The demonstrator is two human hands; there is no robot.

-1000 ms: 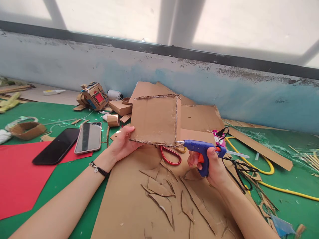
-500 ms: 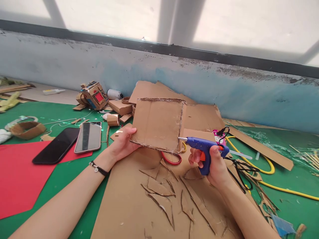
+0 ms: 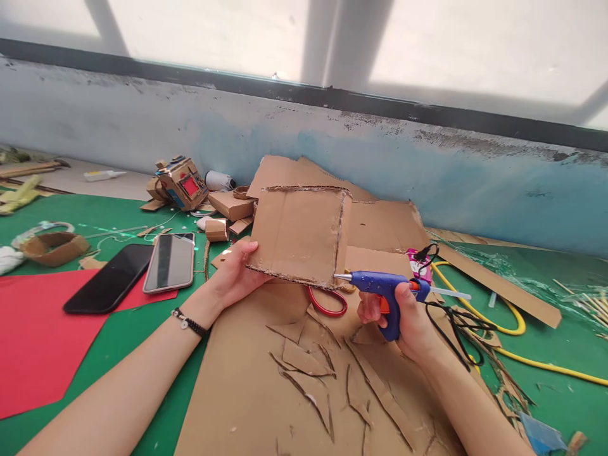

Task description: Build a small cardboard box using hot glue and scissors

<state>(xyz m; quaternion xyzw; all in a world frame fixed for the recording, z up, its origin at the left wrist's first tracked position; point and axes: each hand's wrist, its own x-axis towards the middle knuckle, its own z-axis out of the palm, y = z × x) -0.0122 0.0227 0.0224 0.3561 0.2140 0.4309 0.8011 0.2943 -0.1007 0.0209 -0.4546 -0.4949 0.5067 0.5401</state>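
My left hand (image 3: 239,269) grips a square cardboard piece (image 3: 297,234) by its lower left corner, thumb on the front face. The piece is held up and tilted, with raw corrugated edges and whitish glue along its right side. In my right hand (image 3: 403,316) is a blue hot glue gun (image 3: 380,288), a finger at its orange trigger. Its metal nozzle meets the piece near the lower right corner, and a clear glue stick (image 3: 451,293) juts from the back. Red-handled scissors (image 3: 327,303) lie partly hidden below the piece.
Cardboard scraps (image 3: 306,358) litter a large cardboard sheet (image 3: 237,392). Two phones (image 3: 109,278) lie on red paper (image 3: 42,329) to the left. Behind stands a small cardboard model (image 3: 183,183). A yellow cord (image 3: 546,364) and black cable (image 3: 451,329) run at right.
The glue gun has moved down along the right edge of the cardboard piece to near its lower corner. The piece has shifted slightly left; both hands keep their hold.
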